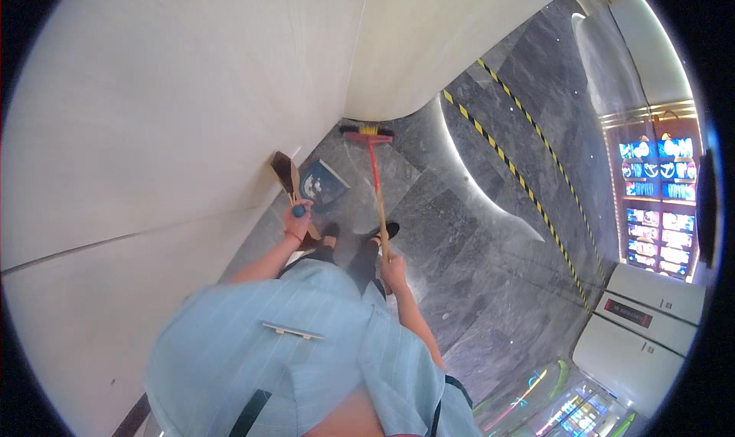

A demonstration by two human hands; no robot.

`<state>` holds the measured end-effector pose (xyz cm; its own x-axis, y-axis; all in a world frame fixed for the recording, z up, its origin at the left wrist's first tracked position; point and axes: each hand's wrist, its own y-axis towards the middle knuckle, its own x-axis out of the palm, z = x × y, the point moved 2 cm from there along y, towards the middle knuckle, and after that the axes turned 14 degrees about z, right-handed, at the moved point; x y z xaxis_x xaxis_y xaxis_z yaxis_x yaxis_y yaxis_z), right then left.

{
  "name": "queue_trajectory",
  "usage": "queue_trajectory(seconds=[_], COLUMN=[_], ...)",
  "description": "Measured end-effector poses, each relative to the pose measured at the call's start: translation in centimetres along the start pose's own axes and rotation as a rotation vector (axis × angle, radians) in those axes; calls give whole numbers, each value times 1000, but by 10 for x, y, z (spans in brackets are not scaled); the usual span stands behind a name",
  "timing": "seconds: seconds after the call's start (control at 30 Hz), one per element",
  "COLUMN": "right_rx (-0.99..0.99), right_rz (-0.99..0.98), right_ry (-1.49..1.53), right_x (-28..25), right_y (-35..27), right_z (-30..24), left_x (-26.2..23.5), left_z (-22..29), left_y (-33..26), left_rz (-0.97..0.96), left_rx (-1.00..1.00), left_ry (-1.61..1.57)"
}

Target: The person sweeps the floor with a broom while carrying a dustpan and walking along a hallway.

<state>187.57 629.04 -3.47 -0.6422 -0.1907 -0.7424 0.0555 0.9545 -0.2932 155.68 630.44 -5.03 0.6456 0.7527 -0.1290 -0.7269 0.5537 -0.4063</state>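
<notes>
My right hand (393,273) is closed round the wooden lower part of a broom's (376,180) long handle, close to my right leg. The broom's red head (367,137), with black and yellow bristles, rests on the floor near the wall corner. My left hand (297,221) grips the blue-topped handle of a dustpan. A brush (283,169) with dark brown bristles and a wooden handle is held in the same hand. Below it, the blue dustpan (328,183) sits on the floor by the wall, with whitish patches inside that I cannot make out.
Tall cream walls (191,92) rise close on the left and ahead, meeting in a corner. Grey marble-look tiles (459,246) spread to the right, crossed by yellow-black striped tape (501,155). Lit colourful panels (658,200) and white cabinets (635,345) stand at far right.
</notes>
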Motion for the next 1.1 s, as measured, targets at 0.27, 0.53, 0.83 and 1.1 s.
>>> queue_trajectory(seconds=[0.27, 0.53, 0.83, 1.1], right_rx=[-36, 70, 466, 371], right_rz=[-258, -46, 248, 330], right_ry=[1, 208, 542, 84], right_x=[-114, -113, -147, -119], right_y=[-67, -59, 203, 273], right_z=[36, 130, 55, 85], left_x=[-2, 7, 19, 25], left_z=[-22, -32, -19, -29], left_y=[20, 19, 0, 0], left_rz=[116, 51, 43, 80], left_rx=[12, 117, 24, -49], left_ry=[-59, -170, 172, 184])
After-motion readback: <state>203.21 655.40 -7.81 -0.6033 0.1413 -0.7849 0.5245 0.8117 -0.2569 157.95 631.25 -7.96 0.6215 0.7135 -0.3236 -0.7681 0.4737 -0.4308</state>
